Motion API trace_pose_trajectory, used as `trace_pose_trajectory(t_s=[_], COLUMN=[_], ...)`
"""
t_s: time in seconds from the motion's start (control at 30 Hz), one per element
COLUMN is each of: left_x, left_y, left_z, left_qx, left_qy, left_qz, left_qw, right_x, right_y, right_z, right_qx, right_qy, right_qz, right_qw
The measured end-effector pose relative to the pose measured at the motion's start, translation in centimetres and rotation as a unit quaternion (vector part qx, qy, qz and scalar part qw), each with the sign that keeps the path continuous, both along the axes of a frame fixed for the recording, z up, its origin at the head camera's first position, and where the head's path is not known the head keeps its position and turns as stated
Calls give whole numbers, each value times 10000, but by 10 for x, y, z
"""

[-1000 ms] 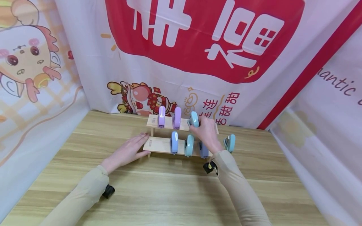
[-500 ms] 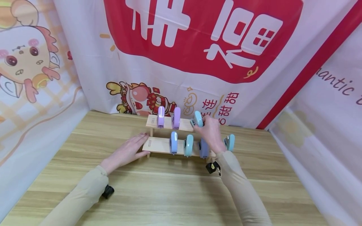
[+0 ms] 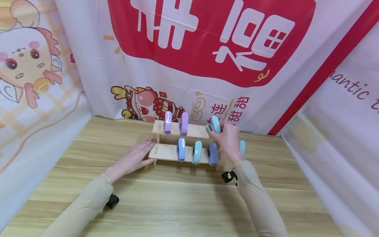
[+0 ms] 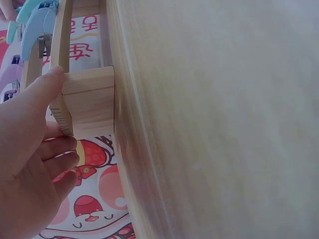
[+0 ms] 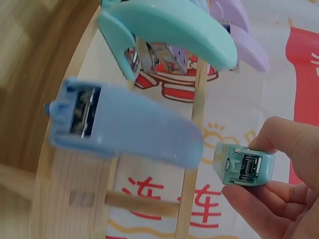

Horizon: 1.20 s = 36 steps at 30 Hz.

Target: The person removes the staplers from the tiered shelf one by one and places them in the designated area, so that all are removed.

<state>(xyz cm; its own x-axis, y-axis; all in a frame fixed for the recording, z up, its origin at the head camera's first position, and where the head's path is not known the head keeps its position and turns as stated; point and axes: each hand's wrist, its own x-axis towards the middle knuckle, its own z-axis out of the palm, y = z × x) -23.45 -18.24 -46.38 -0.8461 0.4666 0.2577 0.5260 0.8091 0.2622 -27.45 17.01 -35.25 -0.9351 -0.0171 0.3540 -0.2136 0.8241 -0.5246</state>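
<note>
A mint-blue stapler point(image 3: 215, 124) is pinched between thumb and fingers of my right hand point(image 3: 228, 138), at the right end of the upper shelf. In the right wrist view the held stapler point(image 5: 264, 169) shows its metal spring end. My left hand point(image 3: 134, 159) holds the left end of the two-tier wooden rack point(image 3: 161, 149), thumb at the lower shelf's front edge and fingers at its back edge. Two purple staplers point(image 3: 184, 123) stand on the upper shelf. The lower shelf bears a blue stapler point(image 3: 181, 149), a teal stapler point(image 3: 197, 152) and a slate-blue stapler point(image 3: 212, 153).
Another teal stapler point(image 3: 242, 147) stands right of the rack, partly hidden behind my right hand. The rack is on a wood-grain table point(image 3: 177, 204). A printed cloth point(image 3: 192, 65) hangs close behind the rack, with more cloth at both sides.
My right hand has carried the mint-blue stapler rightward along the upper shelf, widening the gap to the purple staplers. The slate-blue stapler below is now uncovered. My left hand stays at the rack's end.
</note>
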Motion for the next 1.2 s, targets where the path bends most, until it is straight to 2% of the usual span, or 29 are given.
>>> trace_pose_trajectory(t_s=[0.1,0.3,0.6,0.97,1.2], left_x=[0,0,-1,-2,-1], left_y=[0,0,0,1,0], left_z=[0,1,-1,0,1], left_qx=[15,7,-82,-69,-86], left_qy=[2,-115,-148,-126,-148], left_qz=[7,29,25,10,21], left_qw=[10000,9999,9999,9999,9999], right_x=[2,6,12,13,14], right_y=[7,20,44,75,92], right_z=[1,3,4,0,-7], right_qx=[-32,-259,-397,-182,-150], right_qy=[43,-134,-35,433,342], right_qz=[-108,-259,-474,-969,-1221], right_qw=[9999,9992,9981,9942,9918])
